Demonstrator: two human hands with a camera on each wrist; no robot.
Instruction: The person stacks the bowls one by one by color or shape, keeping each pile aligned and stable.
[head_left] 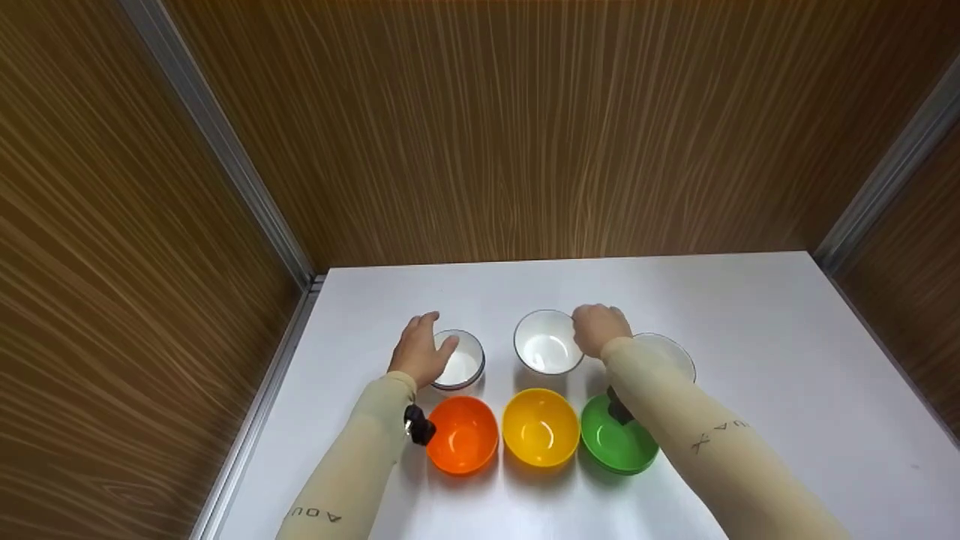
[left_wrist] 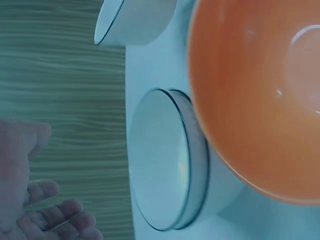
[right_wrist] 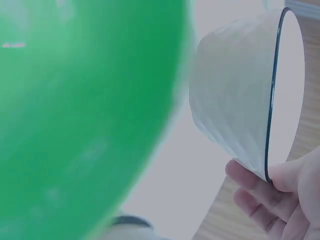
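My right hand (head_left: 600,328) pinches the right-hand rim of a white bowl (head_left: 548,341) with a dark edge, thumb inside and fingers outside, as the right wrist view shows. Whether that bowl touches the table cannot be told. Over the left side of two nested white bowls (head_left: 463,360), my left hand (head_left: 421,349) hovers with thumb and fingers spread, holding nothing. In the left wrist view, this hand stands apart from the nested pair (left_wrist: 162,160). Another white bowl (head_left: 670,351) is partly hidden behind my right forearm.
Nearer me, an orange bowl (head_left: 463,435), a yellow bowl (head_left: 541,427) and stacked green bowls (head_left: 619,439) form a row on the white table (head_left: 780,375). My right forearm overlaps the green ones. Wood-grain panels (head_left: 480,135) enclose the back and sides.
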